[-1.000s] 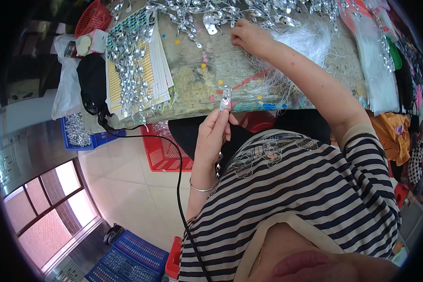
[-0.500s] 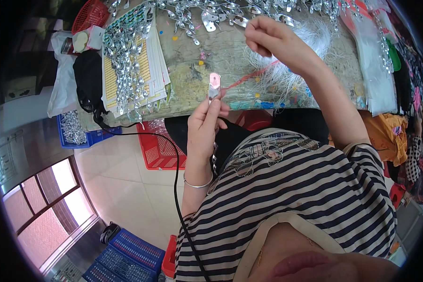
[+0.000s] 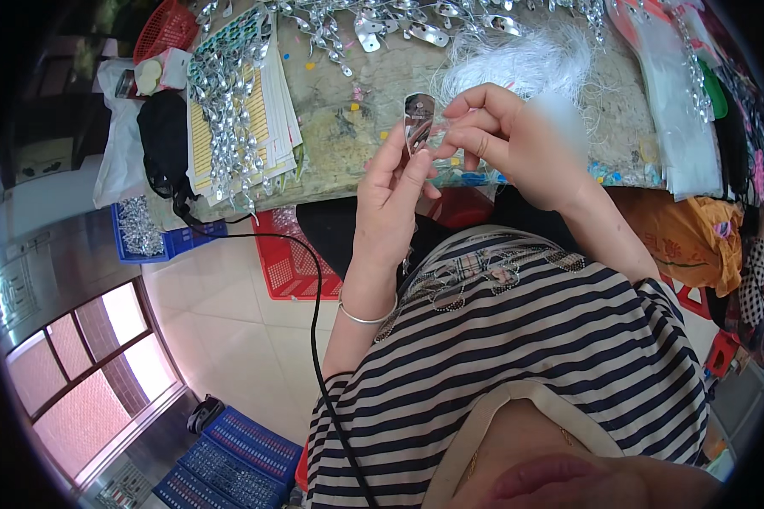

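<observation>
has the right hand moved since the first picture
Yes, nearer: the right hand has come from beside the silver strands to over the near edge of the table.

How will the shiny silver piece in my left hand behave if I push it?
The silver piece seems fairly stiff, jutting past your left hand without drooping. Its mirror-like face may be slippery. It's probably light, being held in a simple pinch.

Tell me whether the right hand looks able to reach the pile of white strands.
Likely yes: the white strands lie on the table just beyond the right hand, with nothing visible blocking the way.
</observation>
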`<state>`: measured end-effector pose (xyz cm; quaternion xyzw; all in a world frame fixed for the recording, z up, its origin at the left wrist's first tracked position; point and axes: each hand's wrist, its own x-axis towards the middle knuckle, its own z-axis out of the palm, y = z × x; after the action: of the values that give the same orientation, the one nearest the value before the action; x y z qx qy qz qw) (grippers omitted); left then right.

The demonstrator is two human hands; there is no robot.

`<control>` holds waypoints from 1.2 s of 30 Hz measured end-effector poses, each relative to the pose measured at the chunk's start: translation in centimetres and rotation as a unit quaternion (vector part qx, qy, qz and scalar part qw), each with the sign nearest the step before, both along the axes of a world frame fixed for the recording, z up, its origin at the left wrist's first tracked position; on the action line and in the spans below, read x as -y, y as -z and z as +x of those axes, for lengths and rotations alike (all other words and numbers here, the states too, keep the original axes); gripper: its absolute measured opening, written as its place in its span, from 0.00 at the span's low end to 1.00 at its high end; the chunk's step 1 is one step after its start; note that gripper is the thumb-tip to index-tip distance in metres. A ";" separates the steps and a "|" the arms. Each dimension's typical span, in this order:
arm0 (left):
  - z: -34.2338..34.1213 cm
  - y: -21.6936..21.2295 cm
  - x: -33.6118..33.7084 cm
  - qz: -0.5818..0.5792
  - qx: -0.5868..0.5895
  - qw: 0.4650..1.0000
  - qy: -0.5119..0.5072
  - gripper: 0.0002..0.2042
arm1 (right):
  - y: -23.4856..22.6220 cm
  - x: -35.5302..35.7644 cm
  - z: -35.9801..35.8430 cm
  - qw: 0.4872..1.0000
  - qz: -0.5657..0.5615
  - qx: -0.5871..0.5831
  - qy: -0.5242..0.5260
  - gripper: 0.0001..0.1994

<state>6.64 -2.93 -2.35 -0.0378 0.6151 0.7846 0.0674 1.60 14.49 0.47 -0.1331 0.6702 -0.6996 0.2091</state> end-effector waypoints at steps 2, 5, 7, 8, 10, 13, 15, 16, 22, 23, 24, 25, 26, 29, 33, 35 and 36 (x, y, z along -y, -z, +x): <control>0.2 -0.2 -0.3 -0.019 -0.013 0.999 -0.023 0.20 | -0.6 -0.1 0.1 1.000 0.000 0.002 0.002 0.10; 0.2 -0.5 -0.5 -0.043 -0.016 0.999 -0.019 0.22 | -0.7 -0.3 0.2 0.999 0.022 -0.012 0.028 0.07; 0.4 -0.4 -0.3 -0.041 -0.016 0.999 -0.014 0.22 | -0.8 -0.4 0.3 0.998 0.043 -0.029 0.048 0.07; 0.5 -0.2 -0.2 -0.038 -0.015 0.999 -0.008 0.23 | -1.0 -0.4 0.3 0.986 0.086 -0.128 0.057 0.06; 0.6 0.1 -0.1 -0.056 -0.023 0.998 -0.014 0.24 | -1.1 -0.5 0.1 0.963 0.128 -0.226 0.065 0.05; 0.7 -0.1 -0.3 -0.081 -0.036 0.996 -0.026 0.24 | -0.9 -0.4 -0.4 0.859 0.180 -0.465 0.115 0.04; 0.8 -0.4 -0.4 -0.087 -0.042 0.995 -0.032 0.23 | -1.6 -0.4 0.4 0.927 0.165 -0.329 0.071 0.04; 0.8 -0.6 -0.5 -0.086 -0.041 0.995 -0.029 0.24 | -1.5 -0.2 0.7 0.927 0.165 -0.329 0.071 0.04; 1.0 -0.5 -0.4 -0.100 -0.040 0.994 -0.021 0.26 | -1.5 0.5 1.0 0.994 0.073 -0.075 0.032 0.06; 1.1 -0.5 -0.3 -0.107 -0.041 0.993 -0.016 0.26 | -1.3 0.6 1.0 0.995 0.064 -0.069 0.031 0.06; 1.1 -0.5 -0.3 -0.107 -0.041 0.993 -0.016 0.26 | -1.1 0.7 0.9 0.996 0.056 -0.064 0.031 0.06; 1.1 -0.6 -0.3 -0.101 -0.041 0.994 -0.014 0.27 | -1.0 0.7 0.9 0.996 0.056 -0.064 0.032 0.06; 1.0 -0.7 -0.3 -0.094 -0.041 0.995 -0.011 0.27 | -0.8 0.7 0.8 0.996 0.055 -0.065 0.028 0.05; 1.0 -1.1 -0.4 -0.106 -0.041 0.994 -0.006 0.27 | -0.8 0.6 0.8 0.997 0.055 -0.048 0.017 0.05; 1.1 -0.7 -0.4 -0.134 -0.066 0.989 -0.013 0.27 | -0.6 0.7 0.6 0.999 0.037 0.002 0.012 0.05; 1.1 -0.7 -0.2 -0.169 -0.086 0.982 0.015 0.27 | -0.6 0.6 0.5 0.999 0.042 0.011 0.013 0.05; 1.1 -0.7 -0.2 -0.170 -0.086 0.982 0.015 0.27 | -0.7 0.6 0.5 0.999 0.047 0.021 0.013 0.05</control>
<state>7.73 -2.73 -1.68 0.0280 0.7432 0.6682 0.0188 2.08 13.85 1.20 -0.0999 0.6996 -0.6726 0.2196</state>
